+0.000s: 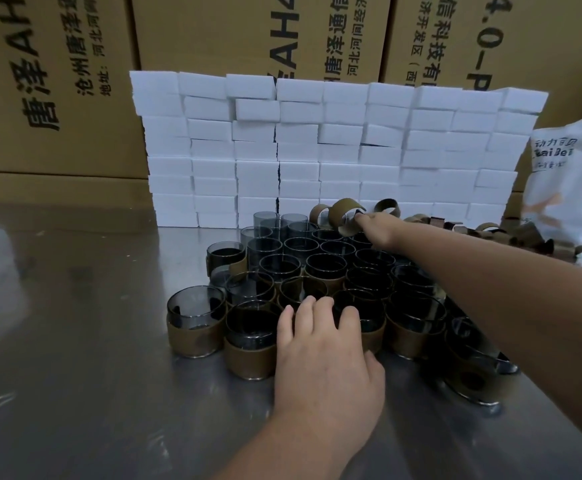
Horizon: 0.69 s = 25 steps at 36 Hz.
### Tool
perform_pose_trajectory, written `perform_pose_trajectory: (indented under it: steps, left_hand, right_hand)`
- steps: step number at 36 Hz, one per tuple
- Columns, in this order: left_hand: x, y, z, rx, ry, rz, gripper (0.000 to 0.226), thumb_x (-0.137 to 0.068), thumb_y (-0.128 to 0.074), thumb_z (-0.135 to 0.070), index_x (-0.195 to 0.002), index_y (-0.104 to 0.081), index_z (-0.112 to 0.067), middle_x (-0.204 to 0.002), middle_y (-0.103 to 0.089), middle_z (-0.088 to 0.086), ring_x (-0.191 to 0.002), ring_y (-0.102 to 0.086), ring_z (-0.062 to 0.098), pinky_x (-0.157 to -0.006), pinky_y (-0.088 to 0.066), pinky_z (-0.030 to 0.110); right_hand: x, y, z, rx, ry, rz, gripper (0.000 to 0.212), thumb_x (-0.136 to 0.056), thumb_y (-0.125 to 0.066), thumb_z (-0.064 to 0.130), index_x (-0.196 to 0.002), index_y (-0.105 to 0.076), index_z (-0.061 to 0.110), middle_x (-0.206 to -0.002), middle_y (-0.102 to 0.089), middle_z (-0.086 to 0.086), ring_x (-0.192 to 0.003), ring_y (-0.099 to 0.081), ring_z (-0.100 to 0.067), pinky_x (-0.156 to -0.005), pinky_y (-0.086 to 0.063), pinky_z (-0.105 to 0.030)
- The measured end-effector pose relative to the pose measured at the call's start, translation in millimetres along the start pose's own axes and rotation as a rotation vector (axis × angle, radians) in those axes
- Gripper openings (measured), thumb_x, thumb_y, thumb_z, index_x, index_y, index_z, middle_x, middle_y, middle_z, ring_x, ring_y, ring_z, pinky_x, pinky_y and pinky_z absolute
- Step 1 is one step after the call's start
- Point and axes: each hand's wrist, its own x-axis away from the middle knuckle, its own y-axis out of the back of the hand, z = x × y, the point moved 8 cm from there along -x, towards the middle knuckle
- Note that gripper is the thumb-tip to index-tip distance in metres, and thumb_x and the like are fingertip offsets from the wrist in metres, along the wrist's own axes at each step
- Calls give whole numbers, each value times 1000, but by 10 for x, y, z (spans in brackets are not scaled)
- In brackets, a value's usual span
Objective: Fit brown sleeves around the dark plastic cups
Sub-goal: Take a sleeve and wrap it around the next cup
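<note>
**Two hands, one sleeve taken, roughly thirty cups**

Two hands are in view. The right hand [377, 226] reaches to the far edge of the cluster, its grip closed on one brown sleeve [343, 207], pinched at the ring's lower edge just above the rearmost cups. The left hand [324, 351] lies palm down on the front cups, its grip open, fingers loosely spread over the rims.

The dark cups [282, 265] stand packed together on the metal worktop [75, 341], about thirty in all. The front rows wear sleeves, as on the front-left cup [196, 327]. Some five bare cups [265, 220] stand at the back left. Two more sleeve rings [388, 206] stand either side of the held one, and a heap of loose sleeves [524, 237] trails off to the right.

Behind them rises a wall of white foam blocks [317, 150], roughly nine across and eight high. Three large cardboard boxes [57, 81] stand behind that, and one white printed bag [573, 174] is at the right.

The right forearm covers part of the cluster, so the cup count is not exact. The loose sleeves overlap too much to count. The boxes and the bag are cut off by the frame, and the cups at the lower right are blurred.
</note>
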Motion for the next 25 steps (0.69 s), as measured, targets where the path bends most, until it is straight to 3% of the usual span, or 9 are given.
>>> perform_pose_trajectory:
  steps: [7,9,11,13,15,17,19,22,25]
  left_hand:
    - [-7,-32,12,-31,16,18,51,-89,-40,-42,-137,-32,-26,-147,-26,0,-139,-11,19,-113,6,40]
    - [0,-2,5,-48,22,33,49,-83,-50,-40,-128,-48,-23,-138,-44,4,-134,-31,24,-113,-11,44]
    - [4,29,7,-56,25,7,44,-68,-62,-40,-108,-65,-21,-116,-62,5,-116,-55,25,-102,-35,47]
    - [4,47,1,-59,18,-42,41,-61,-64,-41,-97,-69,-22,-104,-67,3,-105,-62,23,-94,-44,45]
    - [10,26,4,-39,15,-15,42,-67,-59,-40,-105,-65,-22,-114,-63,4,-114,-56,23,-101,-37,46]
    - [3,-13,-3,-8,14,15,46,-83,-48,-39,-127,-48,-24,-137,-43,3,-133,-31,23,-113,-11,43]
    - [-6,-22,18,-9,2,-19,50,-89,-38,-42,-136,-33,-26,-146,-27,0,-138,-12,19,-113,5,39]
    - [-10,-1,28,7,10,-63,56,-91,-36,-44,-142,-24,-25,-148,-23,-1,-139,-10,18,-113,7,38]
    - [-12,41,40,27,34,-121,64,-91,-33,-46,-147,-12,-20,-150,-19,-2,-140,-10,17,-113,5,36]
  right_hand:
    - [-17,-203,-16,148,7,88,43,-102,-15,16,-131,-41,-3,-144,-36,-22,-130,-38,-33,-104,-27,-38]
    - [-32,-201,-34,152,4,70,44,-102,-14,17,-130,-41,-6,-142,-38,-24,-127,-40,-33,-102,-29,-37]
    - [-34,-157,-32,135,5,30,43,-102,-15,14,-132,-39,-4,-140,-40,-25,-125,-42,-35,-101,-31,-37]
    - [-20,-68,-7,114,15,-25,40,-101,-17,11,-133,-37,-3,-136,-44,-26,-121,-45,-36,-95,-35,-37]
    - [11,57,35,119,24,-88,40,-100,-18,8,-135,-33,-4,-132,-46,-28,-117,-47,-37,-88,-38,-35]
    - [51,198,90,154,42,-149,41,-101,-17,10,-137,-34,-3,-130,-46,-29,-117,-47,-39,-92,-40,-37]
    - [117,382,165,170,90,-246,43,-102,-16,15,-130,-42,-6,-128,-49,-29,-116,-48,-39,-94,-39,-38]
    - [296,668,228,36,129,-418,47,-103,-18,22,-113,-54,-6,-115,-56,-28,-106,-52,-39,-85,-39,-37]
    - [537,837,205,-314,104,-507,52,-101,-23,30,-100,-61,-5,-92,-59,-19,-83,-53,-33,-73,-40,-36]
